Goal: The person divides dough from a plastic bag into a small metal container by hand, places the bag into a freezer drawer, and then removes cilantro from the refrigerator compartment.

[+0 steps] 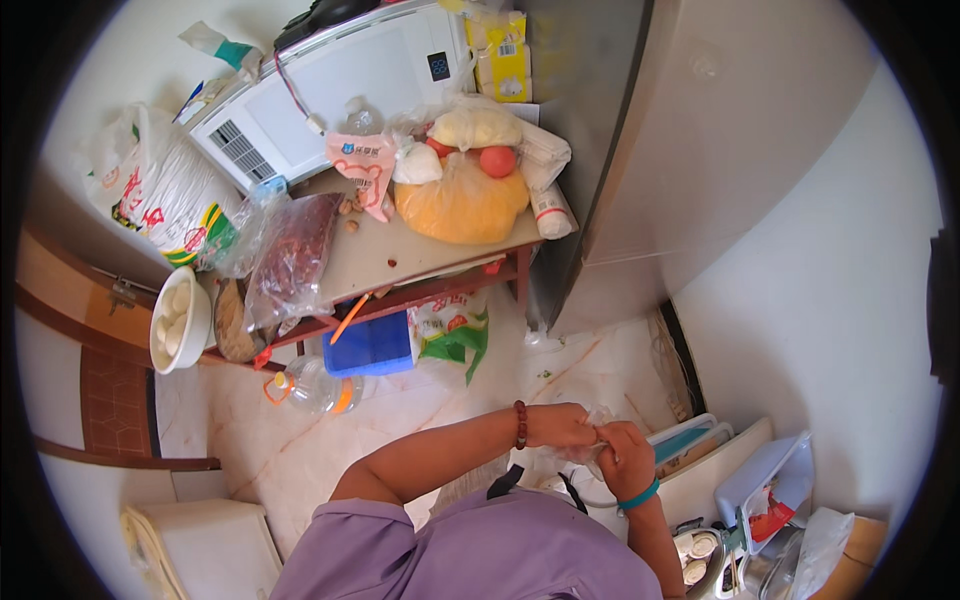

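In front of my body, both hands meet at a clear plastic bag. My left hand, with a beaded bracelet at its wrist, has its fingers closed on the bag's gathered upper part. My right hand, wearing a teal wristband, pinches the bag just beside the left one. Something pinkish shows faintly through the plastic; I cannot tell what it is. Cutting boards stand on edge close to the right hand. Below them, a round pot or steamer holds several pale rolled buns.
A low table bears a bag of yellow food, a bag of dark red food and a white bowl of pale round pieces. Beneath are a blue bin and a large plastic bottle. A refrigerator stands right of the table.
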A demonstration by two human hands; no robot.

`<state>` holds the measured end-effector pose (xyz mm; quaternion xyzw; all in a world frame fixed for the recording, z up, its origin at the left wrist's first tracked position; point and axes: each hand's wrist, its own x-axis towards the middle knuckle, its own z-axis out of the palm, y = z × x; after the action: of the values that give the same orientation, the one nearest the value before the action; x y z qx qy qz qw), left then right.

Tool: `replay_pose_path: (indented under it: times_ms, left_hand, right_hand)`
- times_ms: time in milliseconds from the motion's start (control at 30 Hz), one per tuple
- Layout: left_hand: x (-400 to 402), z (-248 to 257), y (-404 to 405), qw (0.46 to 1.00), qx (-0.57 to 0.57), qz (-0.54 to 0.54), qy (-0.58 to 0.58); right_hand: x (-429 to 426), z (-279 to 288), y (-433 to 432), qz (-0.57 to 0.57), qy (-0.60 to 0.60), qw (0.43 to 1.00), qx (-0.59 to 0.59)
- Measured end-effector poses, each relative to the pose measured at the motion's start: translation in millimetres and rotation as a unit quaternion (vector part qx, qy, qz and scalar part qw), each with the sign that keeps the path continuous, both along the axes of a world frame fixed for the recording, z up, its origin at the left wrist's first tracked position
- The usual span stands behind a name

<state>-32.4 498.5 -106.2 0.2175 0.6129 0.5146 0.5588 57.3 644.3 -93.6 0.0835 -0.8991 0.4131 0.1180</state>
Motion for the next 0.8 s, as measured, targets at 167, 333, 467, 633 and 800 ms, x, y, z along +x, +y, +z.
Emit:
replay_pose_path:
  times_ms: [167, 333, 467, 633, 800]
  left_hand:
    - [-37, 0, 3, 0.952, 0.09, 0.005, 0.292]
    - [-44, 28, 10, 0.979, 0.126, -0.041, 0.154]
    - [-30, 28, 16, 0.986, 0.139, 0.041, -0.083]
    - [-1, 29, 27, 0.965, 0.189, 0.136, -0.12]
    - [21, 62, 30, 0.937, 0.164, 0.156, 0.265]
  right_hand:
    - [-19, -5, 2, -0.016, -0.106, 0.99, -0.088]
    - [-20, -17, 11, -0.049, -0.176, 0.903, -0.389]
    - [-19, -1, 4, -0.102, -0.132, 0.936, -0.311]
    - [3, 11, 23, -0.055, 0.012, 0.99, -0.131]
    - [8, 21, 40, -0.008, 0.136, 0.98, -0.148]
